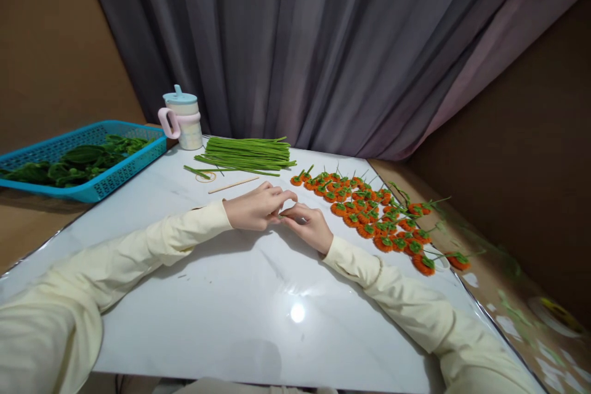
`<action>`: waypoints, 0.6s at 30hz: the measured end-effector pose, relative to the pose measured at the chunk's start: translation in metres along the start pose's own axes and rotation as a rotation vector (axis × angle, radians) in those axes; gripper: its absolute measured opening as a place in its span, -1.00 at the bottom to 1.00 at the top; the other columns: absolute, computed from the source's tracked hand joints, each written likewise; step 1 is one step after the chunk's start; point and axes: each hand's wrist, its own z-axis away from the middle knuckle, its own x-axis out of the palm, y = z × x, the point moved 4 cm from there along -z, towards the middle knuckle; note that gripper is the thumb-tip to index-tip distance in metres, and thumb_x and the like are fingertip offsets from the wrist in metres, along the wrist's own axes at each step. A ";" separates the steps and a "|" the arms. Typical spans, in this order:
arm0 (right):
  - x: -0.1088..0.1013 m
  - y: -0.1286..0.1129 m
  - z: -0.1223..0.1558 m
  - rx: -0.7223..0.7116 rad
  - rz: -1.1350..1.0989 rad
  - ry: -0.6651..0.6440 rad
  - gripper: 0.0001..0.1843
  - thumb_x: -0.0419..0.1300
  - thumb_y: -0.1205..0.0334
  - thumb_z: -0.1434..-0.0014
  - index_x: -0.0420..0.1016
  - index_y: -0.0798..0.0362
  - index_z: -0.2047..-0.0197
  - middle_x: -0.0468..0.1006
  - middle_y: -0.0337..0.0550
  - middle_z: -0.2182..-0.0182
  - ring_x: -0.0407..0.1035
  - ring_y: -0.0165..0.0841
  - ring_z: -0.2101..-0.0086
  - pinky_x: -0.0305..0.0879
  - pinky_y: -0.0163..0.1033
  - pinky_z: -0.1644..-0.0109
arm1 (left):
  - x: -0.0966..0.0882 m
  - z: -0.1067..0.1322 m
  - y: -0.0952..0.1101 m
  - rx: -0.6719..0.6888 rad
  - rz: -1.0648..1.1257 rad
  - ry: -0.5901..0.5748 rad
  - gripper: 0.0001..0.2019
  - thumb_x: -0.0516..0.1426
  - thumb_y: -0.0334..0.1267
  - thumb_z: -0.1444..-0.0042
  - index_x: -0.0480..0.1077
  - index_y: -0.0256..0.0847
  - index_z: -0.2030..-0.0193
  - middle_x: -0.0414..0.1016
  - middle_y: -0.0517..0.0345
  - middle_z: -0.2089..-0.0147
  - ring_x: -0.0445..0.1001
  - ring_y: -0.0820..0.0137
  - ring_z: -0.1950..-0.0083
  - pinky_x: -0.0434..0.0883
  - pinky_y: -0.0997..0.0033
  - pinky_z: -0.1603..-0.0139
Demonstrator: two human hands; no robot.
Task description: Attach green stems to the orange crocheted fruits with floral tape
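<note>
My left hand and my right hand meet over the middle of the white table, fingertips almost touching. Both are closed in a pinch; a tiny piece may sit between them, too small and hidden to name. Just beyond my left hand lies a thin wooden stick. Farther back is a bundle of green fuzzy stems, like pipe cleaners, with a few loose ones at its left. To the right of my right hand, several orange fuzzy pumpkin-like pieces with green tops and thin stalks stand in rows.
A blue basket with green fuzzy leaf-like pieces stands at the left. Behind it is a cup with a pink handle. Near the stick lies a rubber band. Paper scraps and a tape roll lie at the right.
</note>
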 end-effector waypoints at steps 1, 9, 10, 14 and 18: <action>0.000 0.000 0.000 -0.009 0.006 0.003 -0.88 0.18 0.26 -0.19 0.53 0.05 0.34 0.51 -0.19 0.48 0.36 -0.37 0.42 0.32 -0.27 0.28 | 0.001 0.000 -0.002 -0.009 0.048 -0.019 -0.60 0.07 -0.50 0.01 0.12 -0.24 0.00 0.40 0.16 0.33 0.35 0.33 0.26 0.11 0.32 0.09; 0.000 -0.008 0.005 -0.338 0.189 0.094 -0.80 0.06 0.31 -0.27 0.51 0.10 0.30 0.45 -0.14 0.52 0.27 -0.37 0.46 0.19 -0.21 0.31 | 0.004 -0.001 -0.003 -0.073 0.266 -0.179 -0.52 -0.11 -0.69 0.11 0.06 -0.20 0.04 0.47 0.34 0.55 0.34 0.34 0.20 0.02 0.23 0.04; 0.001 -0.009 0.006 -0.376 0.213 0.103 -0.81 0.06 0.34 -0.27 0.50 0.10 0.29 0.46 -0.14 0.52 0.27 -0.37 0.45 0.17 -0.21 0.32 | 0.004 -0.002 -0.004 -0.079 0.270 -0.185 -0.54 -0.11 -0.68 0.07 0.06 -0.21 0.03 0.48 0.33 0.54 0.36 0.35 0.21 0.02 0.21 0.03; 0.001 -0.009 0.005 -0.389 0.252 0.094 -0.82 0.05 0.38 -0.26 0.47 0.10 0.30 0.44 -0.17 0.57 0.27 -0.36 0.45 0.13 -0.21 0.34 | -0.002 0.000 0.000 -0.091 0.073 -0.108 -0.72 -0.04 -0.51 -0.12 0.12 -0.29 0.01 0.53 0.10 0.34 0.39 0.29 0.19 0.04 0.10 0.00; -0.001 -0.006 0.003 -0.355 0.236 0.105 -0.78 0.03 0.35 -0.28 0.46 0.12 0.35 0.40 -0.17 0.61 0.27 -0.36 0.47 0.14 -0.21 0.37 | -0.008 0.027 0.038 0.076 -0.087 0.031 -0.80 0.03 -0.16 -0.23 0.36 -0.23 0.27 0.50 0.00 0.23 0.32 0.14 -0.03 0.06 0.02 -0.08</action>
